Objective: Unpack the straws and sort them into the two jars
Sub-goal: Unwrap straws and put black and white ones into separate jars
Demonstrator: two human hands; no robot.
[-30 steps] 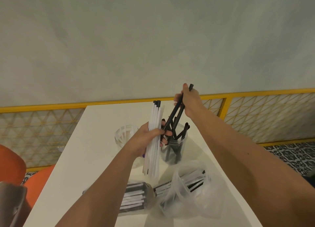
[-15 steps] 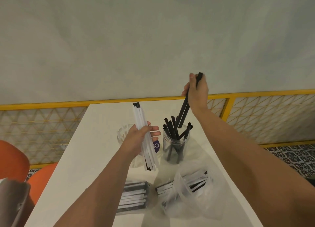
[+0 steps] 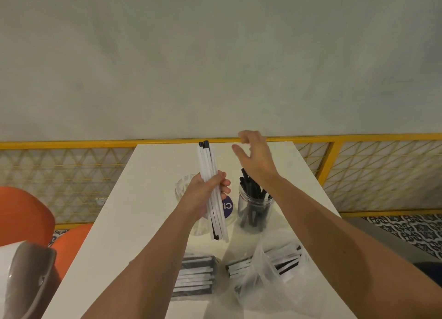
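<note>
Wrapped straws (image 3: 212, 187) stand as a bundle in my left hand (image 3: 202, 195), whose fingers and thumb curl round the middle of it. The bundle is nearly upright over the white table (image 3: 134, 211), black tips poking out of the paper at the top, lower ends hanging just above the tabletop. My right hand (image 3: 257, 160) holds nothing. Its fingers are loosely spread, and it hovers above and slightly beyond the jar of black straws (image 3: 254, 207), near the bundle's top end but not touching it.

I judge this to be mid-sort: bare black straws already fill that jar, while the clear jar (image 3: 185, 187), partly hidden behind my left hand, looks to have none, though I cannot see into it properly. A purple label (image 3: 227, 206) shows beside the bundle.

The next move, as I read it, is for the right hand to cross to the exposed tips, pinch one or two and draw them out of their sleeves while the left keeps the paper clamped.

Plenty remains: a flat pack of straws (image 3: 194, 279) lies at the near edge, and beside it a plastic bag (image 3: 267, 290) holds more.
</note>
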